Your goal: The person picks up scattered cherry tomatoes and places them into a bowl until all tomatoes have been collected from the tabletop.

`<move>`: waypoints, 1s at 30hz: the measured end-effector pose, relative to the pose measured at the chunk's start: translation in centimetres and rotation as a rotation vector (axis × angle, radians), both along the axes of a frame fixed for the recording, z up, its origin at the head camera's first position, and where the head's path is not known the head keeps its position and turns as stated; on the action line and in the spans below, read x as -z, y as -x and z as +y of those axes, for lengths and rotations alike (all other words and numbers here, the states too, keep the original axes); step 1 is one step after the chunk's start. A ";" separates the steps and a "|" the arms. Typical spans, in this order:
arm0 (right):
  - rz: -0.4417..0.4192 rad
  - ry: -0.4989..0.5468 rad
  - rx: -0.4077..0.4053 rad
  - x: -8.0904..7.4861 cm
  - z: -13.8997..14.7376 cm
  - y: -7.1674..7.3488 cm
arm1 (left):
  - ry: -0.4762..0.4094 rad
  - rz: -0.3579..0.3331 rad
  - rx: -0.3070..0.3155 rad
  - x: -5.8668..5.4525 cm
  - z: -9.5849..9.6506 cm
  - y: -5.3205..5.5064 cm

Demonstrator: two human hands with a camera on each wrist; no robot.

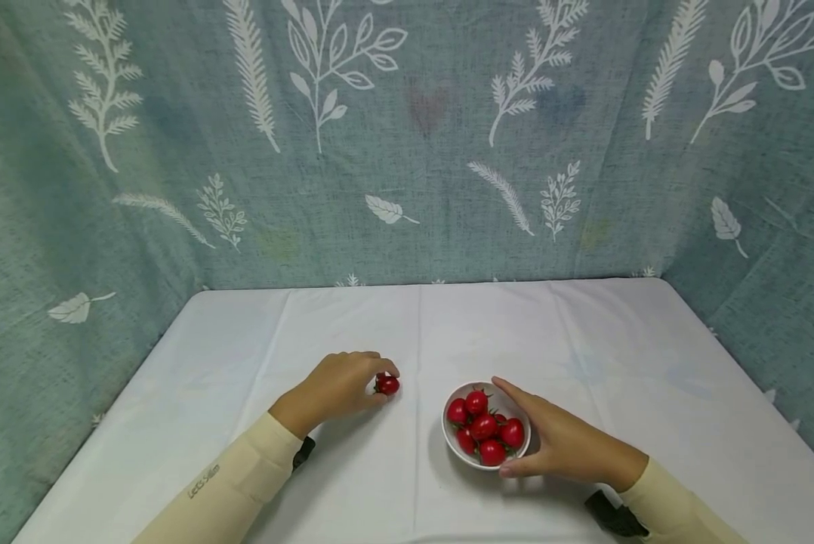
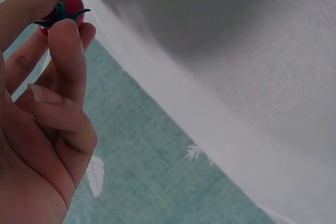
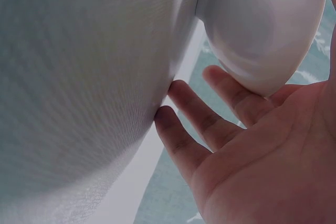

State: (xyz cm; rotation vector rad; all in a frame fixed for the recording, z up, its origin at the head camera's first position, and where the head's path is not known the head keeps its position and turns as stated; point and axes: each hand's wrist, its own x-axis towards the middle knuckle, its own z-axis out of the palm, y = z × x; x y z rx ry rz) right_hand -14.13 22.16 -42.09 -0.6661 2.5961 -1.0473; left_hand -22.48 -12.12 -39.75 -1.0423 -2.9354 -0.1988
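My left hand [image 1: 339, 387] pinches a red cherry tomato [image 1: 388, 386] between thumb and fingertips, left of the bowl. The left wrist view shows the green calyx of that tomato [image 2: 74, 2] facing the palm. A small round white bowl [image 1: 509, 406] stands on the table with several red cherry tomatoes [image 1: 483, 426] in it. From the right side, my right hand [image 1: 566, 440] holds this bowl, index finger at the far rim and thumb at the near rim. In the right wrist view the other fingers [image 3: 202, 121] spread below the bowl's outer wall [image 3: 262, 24].
A white cloth covers the table [image 1: 325, 325], with faint fold lines running through it. Behind and at both sides hangs a blue-green curtain [image 1: 420, 189] with white leaf prints. Dark straps [image 1: 614, 514] sit at both wrists.
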 end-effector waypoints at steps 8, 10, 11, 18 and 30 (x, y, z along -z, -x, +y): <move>-0.004 -0.001 0.001 0.0 -0.1 0.1 | -0.041 0.018 0.011 -0.8 0.3 -1.4; 0.000 -0.002 -0.002 0.0 -0.1 0.1 | -0.057 0.038 0.026 -1.1 0.5 -1.8; 0.001 -0.006 -0.001 0.1 -0.1 0.1 | -0.063 0.049 0.034 -1.3 0.6 -1.9; 0.003 -0.011 0.010 0.1 0.0 0.2 | -0.111 0.101 0.097 -2.6 1.9 -3.1; 0.010 -0.009 0.008 0.2 0.0 0.0 | -0.165 0.098 0.209 -3.2 5.0 -4.6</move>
